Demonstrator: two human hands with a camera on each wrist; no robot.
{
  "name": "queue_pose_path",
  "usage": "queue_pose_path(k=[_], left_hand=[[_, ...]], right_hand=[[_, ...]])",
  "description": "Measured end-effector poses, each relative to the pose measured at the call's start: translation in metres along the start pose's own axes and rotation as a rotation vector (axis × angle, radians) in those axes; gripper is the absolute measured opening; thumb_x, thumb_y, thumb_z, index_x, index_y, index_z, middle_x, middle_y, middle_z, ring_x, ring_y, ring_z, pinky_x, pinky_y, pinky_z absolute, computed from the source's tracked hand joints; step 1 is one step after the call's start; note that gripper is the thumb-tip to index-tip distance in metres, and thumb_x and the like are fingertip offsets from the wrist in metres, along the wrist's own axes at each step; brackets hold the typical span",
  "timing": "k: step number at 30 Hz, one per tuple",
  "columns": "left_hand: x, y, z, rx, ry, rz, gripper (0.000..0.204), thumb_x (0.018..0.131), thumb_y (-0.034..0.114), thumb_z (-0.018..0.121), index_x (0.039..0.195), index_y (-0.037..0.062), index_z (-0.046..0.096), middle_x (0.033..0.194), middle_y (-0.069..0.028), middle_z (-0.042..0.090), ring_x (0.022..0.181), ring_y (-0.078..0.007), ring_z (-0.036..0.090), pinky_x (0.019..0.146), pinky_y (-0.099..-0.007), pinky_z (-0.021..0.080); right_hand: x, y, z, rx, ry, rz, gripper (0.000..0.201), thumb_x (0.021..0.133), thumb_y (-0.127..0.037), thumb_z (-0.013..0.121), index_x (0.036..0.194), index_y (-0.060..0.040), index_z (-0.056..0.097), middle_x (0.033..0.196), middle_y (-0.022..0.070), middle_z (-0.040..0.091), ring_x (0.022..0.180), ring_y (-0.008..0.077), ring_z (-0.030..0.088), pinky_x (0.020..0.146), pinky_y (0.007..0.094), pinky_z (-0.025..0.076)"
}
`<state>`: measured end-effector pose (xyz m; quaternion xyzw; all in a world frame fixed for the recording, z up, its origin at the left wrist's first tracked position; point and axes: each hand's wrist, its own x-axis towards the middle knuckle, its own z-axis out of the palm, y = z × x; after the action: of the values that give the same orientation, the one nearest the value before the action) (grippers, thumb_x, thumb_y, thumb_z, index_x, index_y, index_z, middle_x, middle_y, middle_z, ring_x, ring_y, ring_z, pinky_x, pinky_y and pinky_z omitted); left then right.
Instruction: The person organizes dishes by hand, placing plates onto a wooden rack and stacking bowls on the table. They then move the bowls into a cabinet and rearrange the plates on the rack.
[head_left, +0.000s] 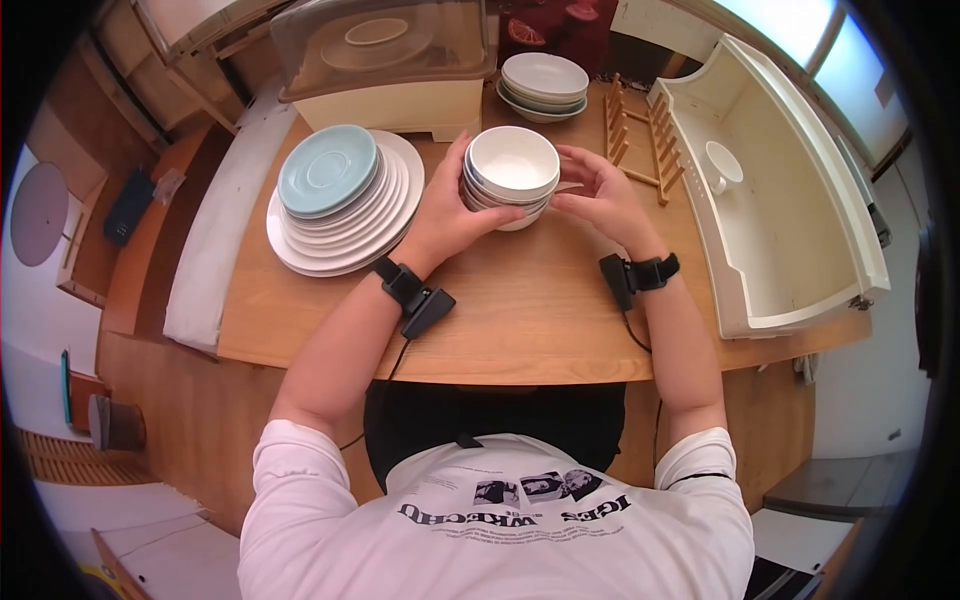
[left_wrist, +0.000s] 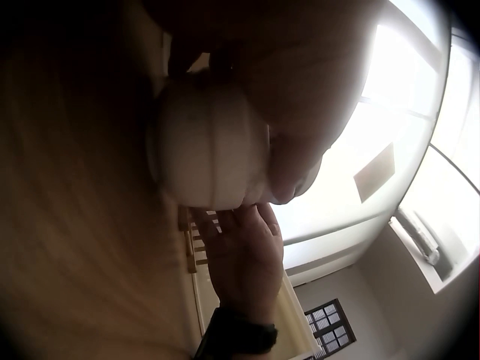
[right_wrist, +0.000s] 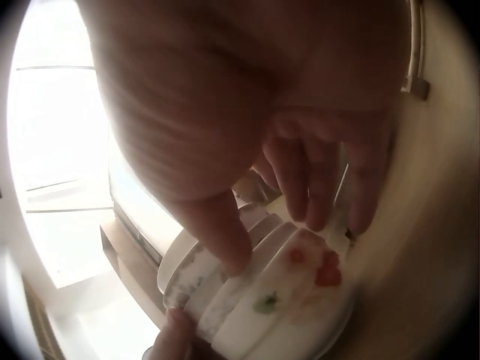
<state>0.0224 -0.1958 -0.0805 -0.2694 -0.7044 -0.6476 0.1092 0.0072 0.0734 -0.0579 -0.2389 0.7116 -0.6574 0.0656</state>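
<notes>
A stack of white bowls [head_left: 514, 160] stands near the middle of the table between both hands. Red and green decoration shows on one bowl [right_wrist: 300, 281] in the right wrist view. My left hand [head_left: 445, 215] grips the stack from the left, its thumb across the front and its fingers along the far side. On the other side, my right hand [head_left: 608, 208] holds the stack with the thumb against the bowls' walls and the fingers curved toward the back. The left wrist view shows the bowls' pale sides [left_wrist: 210, 150] close up, with the right hand beyond.
To the left stand stacked white plates [head_left: 400, 200] topped by pale blue saucers [head_left: 328, 170]. Behind are a lidded dish box [head_left: 390, 105] and more bowls [head_left: 545, 75]. On the right, a wooden rack [head_left: 640, 140] adjoins a large cream bin [head_left: 790, 230] with a white cup [head_left: 724, 165].
</notes>
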Motion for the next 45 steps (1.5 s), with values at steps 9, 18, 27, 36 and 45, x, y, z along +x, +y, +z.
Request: queue_pose_path(k=[9, 18, 27, 36, 45], left_hand=[[0.001, 0.003, -0.005, -0.043, -0.083, -0.102, 0.092, 0.078, 0.021, 0.095, 0.152, -0.0019, 0.046, 0.146, -0.0161, 0.060, 0.135, -0.0248, 0.058, 0.115, -0.0385, 0.047], [0.000, 0.004, -0.004, -0.055, -0.073, -0.067, 0.092, 0.079, 0.023, 0.094, 0.152, -0.0020, 0.045, 0.145, -0.0158, 0.061, 0.135, -0.0243, 0.058, 0.115, -0.0379, 0.046], [0.001, 0.003, -0.005, -0.124, -0.104, -0.080, 0.092, 0.079, 0.010, 0.094, 0.153, 0.0005, 0.042, 0.149, -0.0116, 0.056, 0.140, -0.0229, 0.053, 0.120, -0.0390, 0.042], [0.000, 0.006, -0.005, -0.061, -0.123, -0.102, 0.100, 0.074, 0.012, 0.097, 0.155, 0.0015, 0.040, 0.151, -0.0121, 0.054, 0.142, -0.0236, 0.051, 0.121, -0.0394, 0.041], [0.001, 0.006, -0.005, -0.153, -0.133, -0.129, 0.095, 0.079, 0.009, 0.093, 0.156, 0.0015, 0.038, 0.152, -0.0113, 0.054, 0.142, -0.0231, 0.051, 0.121, -0.0399, 0.041]], right_hand=[[-0.001, -0.006, 0.012, 0.082, 0.041, -0.071, 0.076, 0.086, -0.004, 0.086, 0.152, 0.0057, 0.050, 0.145, 0.0187, 0.064, 0.128, 0.0237, 0.066, 0.108, 0.0361, 0.055], [-0.005, -0.009, 0.011, -0.001, 0.060, -0.016, 0.066, 0.088, -0.006, 0.085, 0.147, 0.0059, 0.058, 0.136, 0.0159, 0.070, 0.122, 0.0207, 0.068, 0.105, 0.0339, 0.056], [-0.006, -0.013, 0.009, -0.143, 0.037, 0.044, 0.052, 0.093, -0.005, 0.080, 0.141, 0.0062, 0.062, 0.128, 0.0130, 0.073, 0.113, 0.0171, 0.071, 0.099, 0.0310, 0.058], [-0.005, -0.010, 0.012, -0.078, 0.069, -0.032, 0.063, 0.088, -0.007, 0.084, 0.145, 0.0061, 0.060, 0.126, 0.0153, 0.074, 0.109, 0.0181, 0.072, 0.095, 0.0310, 0.059], [-0.006, -0.010, 0.015, -0.007, 0.083, -0.054, 0.067, 0.088, -0.004, 0.084, 0.149, 0.0048, 0.056, 0.129, 0.0167, 0.073, 0.110, 0.0202, 0.072, 0.093, 0.0316, 0.061]])
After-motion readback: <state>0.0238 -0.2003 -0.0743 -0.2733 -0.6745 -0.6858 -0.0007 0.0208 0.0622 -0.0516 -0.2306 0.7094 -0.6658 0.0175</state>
